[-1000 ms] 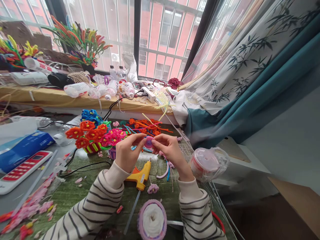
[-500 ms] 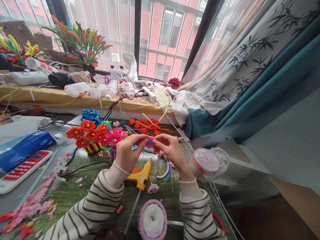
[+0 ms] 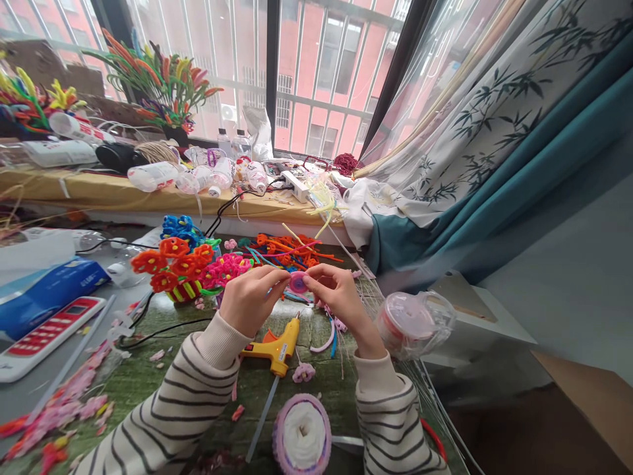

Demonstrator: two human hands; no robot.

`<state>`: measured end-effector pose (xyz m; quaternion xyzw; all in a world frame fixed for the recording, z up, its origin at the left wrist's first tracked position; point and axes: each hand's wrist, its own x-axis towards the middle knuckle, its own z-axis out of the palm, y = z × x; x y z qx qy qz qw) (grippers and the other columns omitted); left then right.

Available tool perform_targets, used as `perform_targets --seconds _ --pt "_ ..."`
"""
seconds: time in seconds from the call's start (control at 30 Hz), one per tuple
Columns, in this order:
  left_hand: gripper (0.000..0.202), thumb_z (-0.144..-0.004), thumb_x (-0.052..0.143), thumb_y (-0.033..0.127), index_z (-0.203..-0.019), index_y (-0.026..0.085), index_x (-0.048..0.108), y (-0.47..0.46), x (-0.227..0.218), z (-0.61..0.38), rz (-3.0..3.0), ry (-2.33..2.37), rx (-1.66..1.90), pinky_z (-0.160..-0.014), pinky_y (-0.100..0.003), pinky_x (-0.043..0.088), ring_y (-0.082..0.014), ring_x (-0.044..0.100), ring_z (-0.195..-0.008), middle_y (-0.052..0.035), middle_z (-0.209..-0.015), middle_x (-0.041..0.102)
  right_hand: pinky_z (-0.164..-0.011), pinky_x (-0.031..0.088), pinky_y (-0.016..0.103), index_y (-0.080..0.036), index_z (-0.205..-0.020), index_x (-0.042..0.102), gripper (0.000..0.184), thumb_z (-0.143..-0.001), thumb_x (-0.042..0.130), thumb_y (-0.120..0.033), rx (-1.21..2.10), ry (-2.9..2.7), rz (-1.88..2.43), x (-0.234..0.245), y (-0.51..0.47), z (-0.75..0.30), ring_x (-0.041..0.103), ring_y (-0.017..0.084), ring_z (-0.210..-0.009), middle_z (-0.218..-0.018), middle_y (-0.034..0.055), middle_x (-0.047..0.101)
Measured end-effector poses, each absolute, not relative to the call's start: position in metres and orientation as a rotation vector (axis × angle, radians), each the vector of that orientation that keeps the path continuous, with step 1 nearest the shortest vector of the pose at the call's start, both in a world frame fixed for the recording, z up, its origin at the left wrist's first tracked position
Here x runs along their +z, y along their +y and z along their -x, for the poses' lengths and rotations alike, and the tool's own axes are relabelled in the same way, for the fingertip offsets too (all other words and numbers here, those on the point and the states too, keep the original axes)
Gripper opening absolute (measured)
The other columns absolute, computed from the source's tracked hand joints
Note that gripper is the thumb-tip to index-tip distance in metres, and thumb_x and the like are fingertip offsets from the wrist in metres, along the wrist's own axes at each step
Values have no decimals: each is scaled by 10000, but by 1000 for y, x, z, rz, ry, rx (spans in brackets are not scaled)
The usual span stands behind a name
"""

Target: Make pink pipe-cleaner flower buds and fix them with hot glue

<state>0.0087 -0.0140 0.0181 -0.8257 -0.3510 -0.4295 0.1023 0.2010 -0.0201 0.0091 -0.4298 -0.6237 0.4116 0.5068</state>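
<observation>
A small pink and purple coiled disc (image 3: 298,283), seemingly fuzzy pipe cleaner, is held up over the table between both hands. My right hand (image 3: 340,302) pinches its right side between thumb and fingers. My left hand (image 3: 251,298) is closed in a pinch at its left edge; the exact bit between those fingertips is hidden. Below them lies a yellow glue gun (image 3: 277,348) with a glue stick (image 3: 262,419) out of its back. A pink fuzzy flower (image 3: 303,373) is beside it. Nearer me stands a round purple-rimmed piece (image 3: 302,434) with a white centre.
Orange, blue and pink fuzzy flowers (image 3: 173,264) in pots stand at left. Orange fuzzy stems (image 3: 277,247) lie behind my hands. A plastic-wrapped spool (image 3: 410,323) sits at right. At far left are a red and white calculator (image 3: 54,336) and a blue packet (image 3: 49,290).
My left hand has shifted slightly left and down, its fingertips drawing away from the disc's middle to its edge. My right hand stays nearly in place with the disc.
</observation>
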Motion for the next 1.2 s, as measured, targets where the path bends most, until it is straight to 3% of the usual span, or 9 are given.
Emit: perform_targets --seconds 0.27,0.57,0.8,0.9,1.03,1.2 --pt "205 -967 515 280 -976 172 690 -19 23 -11 2312 -1029 -1171 -649 -254 497 -173 704 -725 -39 -854 760 -454 388 219 -170 -819 686 268 -793 717 -435 967 -1577 1047 13 -23 -201 507 104 -496 -656 1 629" --pt "213 -955 516 265 -848 183 681 -19 17 -11 2361 -1067 -1214 -669 -240 499 -154 689 -705 -37 -802 748 -535 499 248 -172 -847 690 307 -721 782 -436 1234 -1472 968 15 -24 -198 653 158 -595 -666 3 681" --pt "212 -961 471 185 -950 163 682 -19 15 -11 2435 -1058 -1217 -693 -246 524 -172 707 -763 -58 -878 753 -655 567 298 -162 -799 704 286 -678 820 -394 1305 -1350 911 14 -24 -197 690 169 -652 -733 12 714" --pt "233 -951 450 141 -988 168 679 -20 17 -11 2457 -1026 -1188 -683 -252 523 -178 706 -774 -58 -893 754 -621 568 292 -160 -794 697 297 -658 831 -388 1302 -1305 907 17 -25 -196 686 168 -637 -712 8 709" --pt "185 -944 502 204 -983 184 682 -22 18 -14 2455 -1035 -1227 -705 -261 526 -180 709 -782 -55 -895 760 -556 557 272 -166 -791 693 303 -654 828 -400 1261 -1301 941 19 -26 -196 683 178 -640 -692 7 700" --pt "144 -928 566 251 -914 186 693 -22 15 -16 2385 -1084 -1300 -689 -243 519 -167 714 -747 -44 -848 767 -629 595 305 -181 -852 684 306 -667 826 -380 1239 -1303 896 16 -24 -194 689 176 -645 -721 9 709"
